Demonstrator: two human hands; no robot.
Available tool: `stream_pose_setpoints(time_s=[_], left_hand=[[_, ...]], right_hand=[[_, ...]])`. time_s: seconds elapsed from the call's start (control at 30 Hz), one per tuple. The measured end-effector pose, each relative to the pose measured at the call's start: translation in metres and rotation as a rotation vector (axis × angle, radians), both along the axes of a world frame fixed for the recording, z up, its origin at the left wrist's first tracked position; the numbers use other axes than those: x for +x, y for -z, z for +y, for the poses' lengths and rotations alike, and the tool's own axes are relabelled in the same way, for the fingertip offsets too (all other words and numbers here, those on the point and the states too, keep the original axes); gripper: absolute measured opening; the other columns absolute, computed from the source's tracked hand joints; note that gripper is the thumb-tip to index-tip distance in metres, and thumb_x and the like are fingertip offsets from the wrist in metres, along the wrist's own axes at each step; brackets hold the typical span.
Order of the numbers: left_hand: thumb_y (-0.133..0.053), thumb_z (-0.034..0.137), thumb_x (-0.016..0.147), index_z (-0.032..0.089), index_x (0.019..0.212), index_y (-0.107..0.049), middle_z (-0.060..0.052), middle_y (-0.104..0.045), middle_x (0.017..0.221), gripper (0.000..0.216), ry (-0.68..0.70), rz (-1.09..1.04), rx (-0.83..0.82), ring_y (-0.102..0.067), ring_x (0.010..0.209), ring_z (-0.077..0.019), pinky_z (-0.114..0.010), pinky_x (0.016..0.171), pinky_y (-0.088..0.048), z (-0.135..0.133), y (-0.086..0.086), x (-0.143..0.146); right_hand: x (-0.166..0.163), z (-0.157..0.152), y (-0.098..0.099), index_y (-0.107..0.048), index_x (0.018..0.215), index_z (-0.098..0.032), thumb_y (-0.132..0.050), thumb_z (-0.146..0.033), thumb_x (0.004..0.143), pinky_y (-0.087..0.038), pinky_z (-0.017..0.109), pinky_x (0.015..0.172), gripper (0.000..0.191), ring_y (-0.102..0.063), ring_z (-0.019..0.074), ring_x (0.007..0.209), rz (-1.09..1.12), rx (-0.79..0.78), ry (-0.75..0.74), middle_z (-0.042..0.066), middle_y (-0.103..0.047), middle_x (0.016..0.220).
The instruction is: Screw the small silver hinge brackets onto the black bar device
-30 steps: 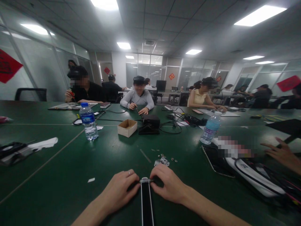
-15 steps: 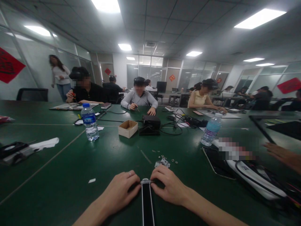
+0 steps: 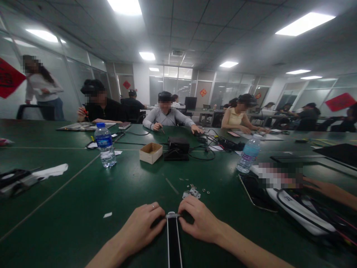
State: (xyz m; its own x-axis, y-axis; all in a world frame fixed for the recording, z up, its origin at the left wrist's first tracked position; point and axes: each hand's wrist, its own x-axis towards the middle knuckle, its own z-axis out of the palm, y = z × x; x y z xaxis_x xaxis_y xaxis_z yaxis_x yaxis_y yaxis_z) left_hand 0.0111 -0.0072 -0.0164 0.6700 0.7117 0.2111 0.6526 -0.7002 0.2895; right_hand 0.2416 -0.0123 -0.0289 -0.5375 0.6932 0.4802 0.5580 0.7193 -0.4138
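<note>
A long black bar with pale, silvery edges (image 3: 174, 242) points away from me at the bottom middle. Across its far end sits a small grey metal piece (image 3: 172, 215). My left hand (image 3: 142, 223) pinches this end piece from the left, thumb and fingers closed. From the other side my right hand (image 3: 199, 219) pinches it the same way. The fingertips partly hide the contact at both ends. Just beyond my right hand lie small grey metal brackets (image 3: 192, 192), with several small rings or nuts (image 3: 206, 191) beside them.
Two water bottles (image 3: 105, 145) (image 3: 249, 154) stand left and right. An open cardboard box (image 3: 151, 153) and a black device (image 3: 178, 147) are ahead. A phone (image 3: 255, 193) and a white-and-black case (image 3: 301, 214) lie right, near another person's hand (image 3: 320, 186). Co-workers sit opposite.
My hands and the bar hold nearly the same position. At the right, the other person's hand has shifted and a dark frame has been lowered. A co-worker opposite has reached toward the cables; a walking person moved left.
</note>
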Motion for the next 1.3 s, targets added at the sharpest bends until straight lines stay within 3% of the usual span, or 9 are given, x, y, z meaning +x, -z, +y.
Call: stream_pose_setpoints(time_s=[0.73, 0.93, 1.07, 1.3], left_hand=[[-0.046, 0.026, 0.093, 0.020, 0.092, -0.061, -0.002, -0.062, 0.087, 0.016, 0.020, -0.033, 0.020, -0.059, 0.075, -0.0159, -0.025, 0.067, -0.044, 0.002, 0.004, -0.002], [-0.046, 0.025, 0.093, 0.021, 0.094, -0.061, -0.003, -0.062, 0.090, 0.016, 0.008, -0.002, -0.015, -0.060, 0.079, -0.0175, -0.027, 0.070, -0.045, 0.000, 0.000, -0.003], [-0.046, 0.025, 0.093, 0.020, 0.095, -0.061, -0.003, -0.063, 0.092, 0.016, 0.007, 0.007, -0.027, -0.060, 0.080, -0.0166, -0.026, 0.070, -0.045, -0.001, -0.004, -0.002], [-0.048, 0.024, 0.093, 0.021, 0.094, -0.061, -0.002, -0.062, 0.091, 0.013, -0.007, 0.011, -0.034, -0.060, 0.079, -0.0170, -0.027, 0.070, -0.044, -0.002, -0.004, -0.003]], right_hand=[[0.003, -0.001, -0.004, -0.062, 0.097, -0.018, -0.054, -0.022, 0.089, -0.047, 0.035, 0.080, 0.012, -0.057, 0.0198, 0.088, -0.055, 0.037, 0.020, 0.008, -0.063, 0.095], [0.034, 0.017, -0.010, -0.061, 0.098, -0.016, -0.048, -0.014, 0.088, -0.047, 0.037, 0.075, 0.017, -0.057, 0.0218, 0.086, -0.107, 0.111, 0.198, 0.009, -0.064, 0.095], [0.060, 0.035, -0.002, -0.062, 0.105, -0.016, -0.047, -0.014, 0.087, -0.047, 0.041, 0.080, 0.023, -0.055, 0.0241, 0.092, -0.151, 0.126, 0.358, 0.011, -0.060, 0.101], [0.070, 0.045, 0.012, -0.059, 0.124, -0.026, -0.045, -0.014, 0.091, -0.045, 0.045, 0.087, 0.038, -0.051, 0.0258, 0.107, -0.261, 0.056, 0.319, 0.012, -0.054, 0.117]])
